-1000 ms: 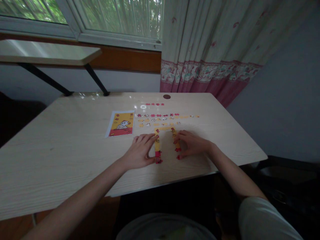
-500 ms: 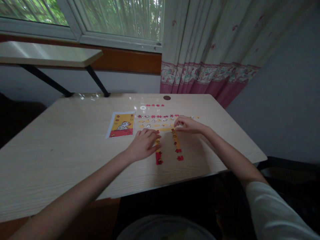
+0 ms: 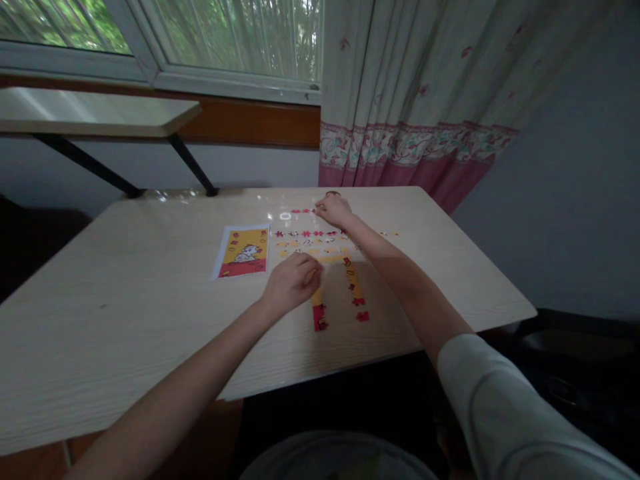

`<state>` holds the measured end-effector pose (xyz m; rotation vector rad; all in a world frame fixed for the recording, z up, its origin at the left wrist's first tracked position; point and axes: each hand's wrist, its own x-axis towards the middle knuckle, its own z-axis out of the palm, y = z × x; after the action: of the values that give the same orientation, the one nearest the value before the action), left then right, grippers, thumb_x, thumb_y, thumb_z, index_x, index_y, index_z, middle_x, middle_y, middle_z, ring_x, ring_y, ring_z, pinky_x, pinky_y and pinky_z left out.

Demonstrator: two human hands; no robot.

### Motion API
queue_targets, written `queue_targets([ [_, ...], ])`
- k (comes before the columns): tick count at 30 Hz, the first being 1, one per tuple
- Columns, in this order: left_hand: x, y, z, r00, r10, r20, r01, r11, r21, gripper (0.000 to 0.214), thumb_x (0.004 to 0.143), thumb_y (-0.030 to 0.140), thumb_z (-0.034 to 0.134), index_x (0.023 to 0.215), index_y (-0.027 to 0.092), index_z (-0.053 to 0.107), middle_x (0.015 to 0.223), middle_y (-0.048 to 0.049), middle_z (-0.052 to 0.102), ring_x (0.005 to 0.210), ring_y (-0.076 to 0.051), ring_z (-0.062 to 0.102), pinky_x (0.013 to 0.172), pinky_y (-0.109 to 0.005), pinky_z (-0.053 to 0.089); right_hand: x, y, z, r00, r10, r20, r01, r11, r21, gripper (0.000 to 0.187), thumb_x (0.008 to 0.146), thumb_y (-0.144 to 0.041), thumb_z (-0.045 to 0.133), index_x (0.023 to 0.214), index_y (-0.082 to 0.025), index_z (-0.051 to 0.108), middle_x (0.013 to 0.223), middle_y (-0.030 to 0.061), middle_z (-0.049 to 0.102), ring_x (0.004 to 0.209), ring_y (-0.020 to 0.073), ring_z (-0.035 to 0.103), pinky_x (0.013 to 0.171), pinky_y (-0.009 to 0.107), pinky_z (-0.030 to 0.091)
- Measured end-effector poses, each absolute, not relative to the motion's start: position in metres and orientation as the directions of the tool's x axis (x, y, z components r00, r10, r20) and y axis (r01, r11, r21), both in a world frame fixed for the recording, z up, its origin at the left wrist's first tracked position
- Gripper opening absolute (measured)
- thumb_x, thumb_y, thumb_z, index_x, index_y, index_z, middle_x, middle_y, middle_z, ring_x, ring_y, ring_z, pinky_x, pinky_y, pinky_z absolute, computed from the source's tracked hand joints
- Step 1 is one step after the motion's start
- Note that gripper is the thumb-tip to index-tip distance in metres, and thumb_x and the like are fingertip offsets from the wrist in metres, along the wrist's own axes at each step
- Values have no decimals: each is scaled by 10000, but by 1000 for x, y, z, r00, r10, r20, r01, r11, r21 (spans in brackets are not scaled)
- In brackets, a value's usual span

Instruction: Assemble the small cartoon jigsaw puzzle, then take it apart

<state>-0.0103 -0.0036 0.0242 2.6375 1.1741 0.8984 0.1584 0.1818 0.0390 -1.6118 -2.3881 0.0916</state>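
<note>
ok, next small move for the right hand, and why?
Probably pinch the end piece of the far row of red pieces: the right hand is at that row's right end, and no pieces join the near ends of the left column and right column. Can't tell whether it holds one.

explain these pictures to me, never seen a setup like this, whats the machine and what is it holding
There is no machine: these are a person's bare hands, seen by a camera worn on the head, looking forward and down. On the table lie a printed card, rows of loose puzzle pieces and two strips of pieces. The right hand is at the far red row, the left hand by the left strip. Whether either holds a piece, I cannot tell.
</note>
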Motion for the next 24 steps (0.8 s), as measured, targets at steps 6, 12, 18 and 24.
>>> queue_targets([
  [6,-8,-3,24,495,719,488,654,-678,336,172,865,223,446,891,180,611,858,-62,614,817,-188,561,732,-337,481,148,191,33,-323,940,112,906,342,-249,283,823,-343,581,1014,-160,681,1148,153,533,1097,290,449,887,383,382],
  [12,-10,-2,24,471,734,489,655,-662,364,151,861,215,458,889,181,602,863,-59,609,839,-190,558,748,-338,477,154,200,38,-389,921,-32,881,362,-304,207,729,-299,677,858,-139,705,885,94,650,925,221,550,896,360,355],
  [18,-10,-3,26,447,751,486,650,-646,400,128,843,194,475,861,181,601,858,-56,611,829,-186,558,747,-332,470,158,190,41,-451,892,0,835,422,-354,205,714,-241,674,884,-130,648,892,67,651,860,176,551,872,334,348],
  [24,-7,0,23,296,824,482,628,-549,551,118,817,190,505,809,168,620,783,-36,628,722,-151,540,662,-274,435,158,157,44,-546,827,130,679,528,-510,166,789,-172,557,946,-137,601,855,25,626,740,107,531,697,231,395],
])
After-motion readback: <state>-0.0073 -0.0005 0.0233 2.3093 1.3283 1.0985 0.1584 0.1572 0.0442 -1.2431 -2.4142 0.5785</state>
